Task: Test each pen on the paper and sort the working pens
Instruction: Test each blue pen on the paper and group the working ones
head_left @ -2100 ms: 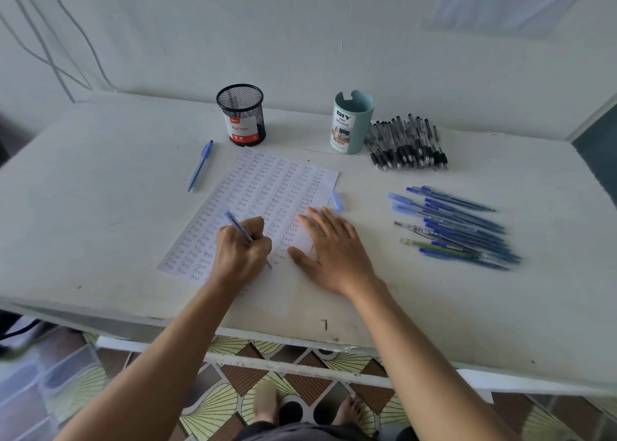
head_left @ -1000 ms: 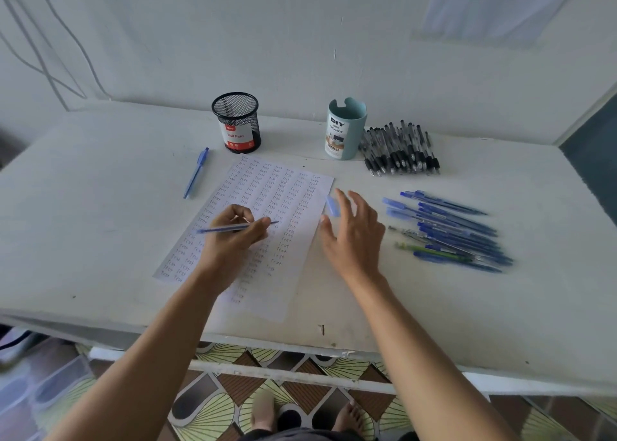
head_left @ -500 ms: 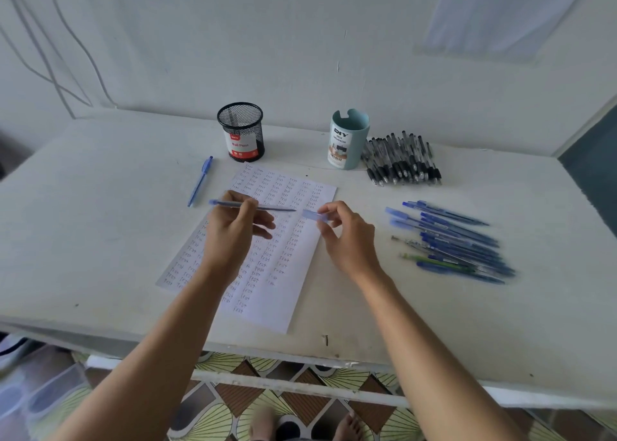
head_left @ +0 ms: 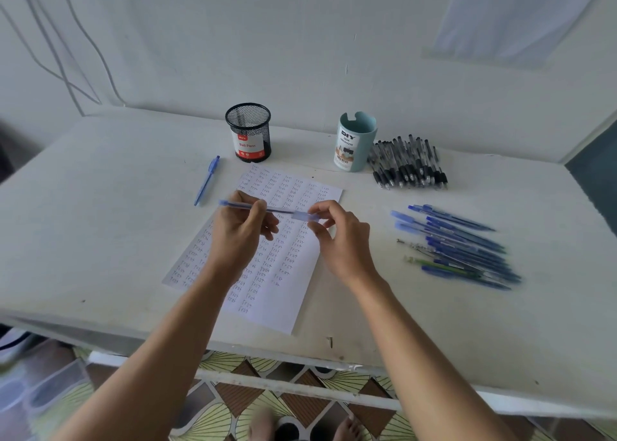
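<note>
While gripping a blue pen (head_left: 235,205) by its barrel with the fingers (head_left: 258,212) of the left hand (head_left: 240,233), holding it level at the centre of the frame. Pinching a pale blue cap (head_left: 305,216) between thumb and fingers (head_left: 322,207) of the right hand (head_left: 344,243), right at the pen's tip end; cannot tell how far on. Both held over a sheet of paper (head_left: 287,267) filled with rows of small handwritten words, lying slantwise on the white worktop (head_left: 100,233). Up and left of the hands, alone beside the paper's edge: a second blue pen (head_left: 207,180). Beyond the paper's far edge, upper centre: a black mesh cup (head_left: 248,133) with a red and white label, upright. To its right, a teal cup (head_left: 355,143) with a printed label. Just beside that, further right: a heap of black pens (head_left: 409,165). Lower down at the right of the frame, well apart from the paper: a spread of blue pens (head_left: 460,240), roughly parallel, with a green pen (head_left: 434,264) among them.
</note>
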The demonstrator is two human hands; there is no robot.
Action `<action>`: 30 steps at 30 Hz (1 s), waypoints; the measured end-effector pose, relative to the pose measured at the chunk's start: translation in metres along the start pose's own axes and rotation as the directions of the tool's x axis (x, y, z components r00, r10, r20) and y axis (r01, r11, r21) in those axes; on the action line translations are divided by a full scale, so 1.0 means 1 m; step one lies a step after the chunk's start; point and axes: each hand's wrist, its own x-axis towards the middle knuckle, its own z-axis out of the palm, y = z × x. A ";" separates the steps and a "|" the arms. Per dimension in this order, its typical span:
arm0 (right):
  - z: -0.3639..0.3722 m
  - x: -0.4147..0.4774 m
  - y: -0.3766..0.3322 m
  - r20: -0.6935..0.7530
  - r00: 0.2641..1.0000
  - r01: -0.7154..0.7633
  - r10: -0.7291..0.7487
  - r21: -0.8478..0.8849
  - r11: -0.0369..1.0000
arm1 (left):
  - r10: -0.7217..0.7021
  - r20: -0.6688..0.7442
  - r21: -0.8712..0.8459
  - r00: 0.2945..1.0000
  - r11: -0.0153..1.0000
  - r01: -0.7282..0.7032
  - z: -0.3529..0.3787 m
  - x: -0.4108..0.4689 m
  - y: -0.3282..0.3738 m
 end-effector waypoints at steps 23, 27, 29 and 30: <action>0.024 0.011 -0.006 -0.012 1.000 -0.029 0.029 0.008 1.000 | -0.100 -0.196 -0.397 0.976 0.918 0.014 -0.020 0.007 -0.007; 0.023 0.010 -0.005 0.016 1.000 0.003 -0.004 0.021 1.000 | -0.112 -0.169 -0.369 0.979 0.929 0.043 -0.019 0.008 -0.012; 0.023 0.010 -0.005 0.019 1.000 0.013 -0.013 0.020 1.000 | -0.110 -0.175 -0.374 0.978 0.927 0.037 -0.019 0.008 -0.013; 0.023 0.010 -0.005 0.018 1.000 0.007 -0.007 0.019 1.000 | -0.109 -0.186 -0.387 0.976 0.922 0.029 -0.019 0.008 -0.013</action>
